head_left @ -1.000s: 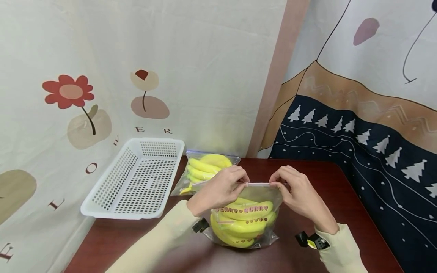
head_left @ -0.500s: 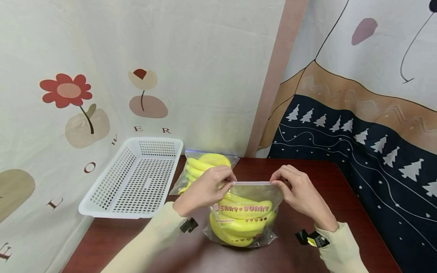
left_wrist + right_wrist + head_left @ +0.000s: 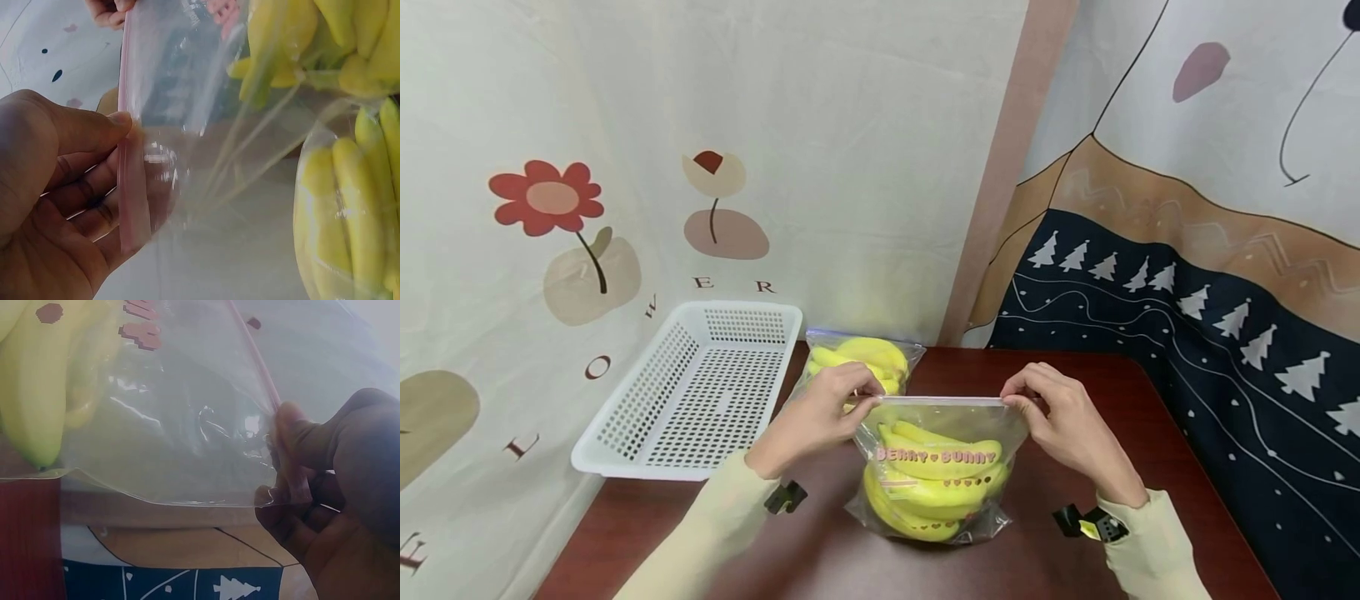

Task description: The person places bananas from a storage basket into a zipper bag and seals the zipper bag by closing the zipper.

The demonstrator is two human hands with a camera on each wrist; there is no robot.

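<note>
A clear zip bag (image 3: pixel 940 417) printed "Berry Bunny" stands on the table in the head view, with a bunch of bananas (image 3: pixel 932 496) inside. Its pink-white zip strip (image 3: pixel 125 75) is stretched taut between both hands. At the strip's left end, my left hand (image 3: pixel 816 421) pinches it between thumb and fingers. The right hand (image 3: pixel 1063 425) pinches the strip near the opposite corner. In the right wrist view, thumb and fingertips (image 3: pixel 287 419) close over that corner.
Behind the left hand lies a second clear bag of bananas (image 3: pixel 880 354), against the curtain. A white perforated basket (image 3: pixel 591 462) stands at the left on the dark red table (image 3: pixel 1037 558). Printed curtains (image 3: pixel 865 167) rise along the back and right side.
My left hand has slid leftward along the zip strip, away from the right hand, exposing more of the strip. The right hand keeps its hold, almost unmoved.
</note>
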